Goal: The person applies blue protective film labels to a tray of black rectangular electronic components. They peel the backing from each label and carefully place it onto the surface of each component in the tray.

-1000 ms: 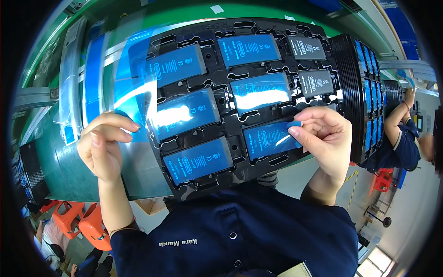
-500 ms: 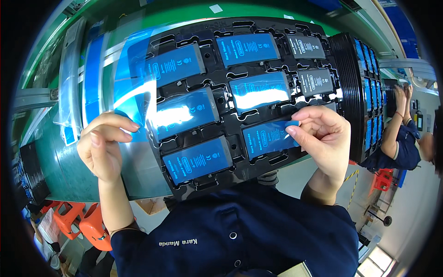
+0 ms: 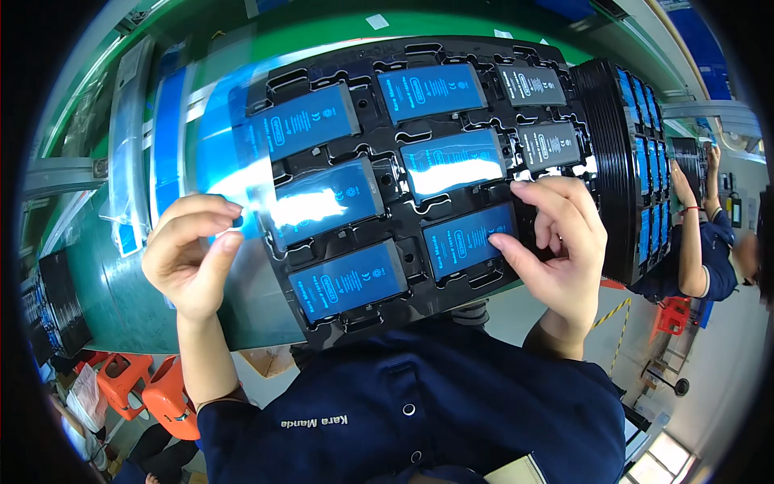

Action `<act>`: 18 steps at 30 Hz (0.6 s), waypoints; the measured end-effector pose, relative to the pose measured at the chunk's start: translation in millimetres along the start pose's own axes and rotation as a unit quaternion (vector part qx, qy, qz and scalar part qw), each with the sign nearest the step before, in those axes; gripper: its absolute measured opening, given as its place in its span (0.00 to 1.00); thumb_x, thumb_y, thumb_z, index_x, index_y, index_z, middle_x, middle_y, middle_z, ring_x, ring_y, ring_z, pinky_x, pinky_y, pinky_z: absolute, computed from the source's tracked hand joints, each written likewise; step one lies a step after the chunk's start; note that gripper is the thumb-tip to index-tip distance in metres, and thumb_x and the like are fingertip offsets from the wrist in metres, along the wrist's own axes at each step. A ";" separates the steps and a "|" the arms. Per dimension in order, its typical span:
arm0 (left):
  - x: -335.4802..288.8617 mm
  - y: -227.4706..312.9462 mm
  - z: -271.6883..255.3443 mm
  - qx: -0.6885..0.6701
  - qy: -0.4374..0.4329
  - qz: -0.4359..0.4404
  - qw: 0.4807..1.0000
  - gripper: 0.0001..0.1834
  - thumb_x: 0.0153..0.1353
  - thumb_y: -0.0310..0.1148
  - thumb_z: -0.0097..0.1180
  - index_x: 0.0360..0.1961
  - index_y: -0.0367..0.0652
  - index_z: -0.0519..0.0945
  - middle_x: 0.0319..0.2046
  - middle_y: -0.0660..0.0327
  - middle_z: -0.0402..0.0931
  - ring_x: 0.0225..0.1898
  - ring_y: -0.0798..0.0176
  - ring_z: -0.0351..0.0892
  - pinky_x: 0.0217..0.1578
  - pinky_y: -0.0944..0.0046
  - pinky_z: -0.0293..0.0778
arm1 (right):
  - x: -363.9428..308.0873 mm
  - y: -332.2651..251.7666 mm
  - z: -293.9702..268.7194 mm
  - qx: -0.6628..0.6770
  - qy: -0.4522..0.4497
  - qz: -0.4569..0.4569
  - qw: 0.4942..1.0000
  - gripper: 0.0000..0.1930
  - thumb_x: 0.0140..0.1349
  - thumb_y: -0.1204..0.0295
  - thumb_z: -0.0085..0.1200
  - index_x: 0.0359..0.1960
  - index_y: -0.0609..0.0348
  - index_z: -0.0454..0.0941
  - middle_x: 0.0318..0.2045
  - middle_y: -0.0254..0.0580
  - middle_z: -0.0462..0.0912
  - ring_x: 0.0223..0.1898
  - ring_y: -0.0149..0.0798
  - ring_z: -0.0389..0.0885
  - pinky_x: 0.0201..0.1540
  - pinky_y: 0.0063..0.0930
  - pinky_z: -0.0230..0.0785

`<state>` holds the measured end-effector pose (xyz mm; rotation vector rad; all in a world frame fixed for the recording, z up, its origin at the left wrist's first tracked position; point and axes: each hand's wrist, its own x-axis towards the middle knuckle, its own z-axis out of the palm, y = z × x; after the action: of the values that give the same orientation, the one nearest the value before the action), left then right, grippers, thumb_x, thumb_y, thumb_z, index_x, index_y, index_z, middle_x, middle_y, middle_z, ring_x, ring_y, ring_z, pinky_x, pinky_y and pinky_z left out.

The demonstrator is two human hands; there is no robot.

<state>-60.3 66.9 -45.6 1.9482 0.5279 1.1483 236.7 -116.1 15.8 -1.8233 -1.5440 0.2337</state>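
Note:
A black plastic tray (image 3: 407, 222) holds rows of flat batteries; most have blue faces, such as the lower-left battery (image 3: 347, 280). My right hand (image 3: 564, 246) is open over the tray's right part, thumb and index finger apart. Its thumb tip meets the right edge of the lower-middle blue battery (image 3: 466, 240). My left hand (image 3: 192, 258) is at the tray's left edge, with thumb and fingertips closed around a small dark blue film piece (image 3: 238, 220). Clear-edged blue film (image 3: 222, 137) lies behind that hand, overlapping the tray's left side. Glare hides some battery faces.
Stacked black trays (image 3: 609, 173) with blue batteries stand at the right; another stack (image 3: 64, 302) is at far left. A co-worker (image 3: 701, 250) works beyond the right stack. Orange stools (image 3: 125, 383) are below the green bench (image 3: 121, 298).
My right fingers have let go of the blue film piece over the lower-middle battery and spread apart. My left thumb and fingers have drawn closer together.

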 end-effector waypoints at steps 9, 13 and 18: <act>35.9 65.6 37.2 -0.012 -0.234 0.109 0.966 0.42 0.45 0.22 0.72 0.61 0.55 0.66 0.65 0.25 0.49 0.45 0.39 0.82 0.48 0.51 0.78 | 31.8 -35.3 30.0 0.176 -0.022 -0.172 0.969 0.22 0.50 0.72 0.68 0.47 0.66 0.79 0.47 0.54 0.80 0.45 0.53 0.80 0.49 0.40 0.71; 57.6 66.8 48.1 -0.008 -0.261 0.089 0.961 0.42 0.49 0.19 0.66 0.65 0.47 0.61 0.65 0.29 0.53 0.52 0.42 0.78 0.51 0.53 0.75 | 27.4 -33.6 32.7 0.248 -0.072 -0.108 0.960 0.19 0.53 0.77 0.65 0.48 0.64 0.78 0.44 0.50 0.82 0.41 0.44 0.83 0.44 0.32 0.75; 61.6 73.3 62.1 -0.028 -0.245 0.007 0.969 0.25 0.53 0.20 0.61 0.54 0.33 0.75 0.50 0.45 0.76 0.46 0.48 0.81 0.46 0.58 0.76 | 17.3 -20.1 45.1 0.266 0.041 -0.047 0.962 0.23 0.46 0.83 0.65 0.47 0.62 0.78 0.39 0.44 0.80 0.37 0.39 0.81 0.40 0.27 0.75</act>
<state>21.3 39.0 29.1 2.0899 0.2122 0.6401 200.2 -81.7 1.0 -1.3172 -1.3413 0.4720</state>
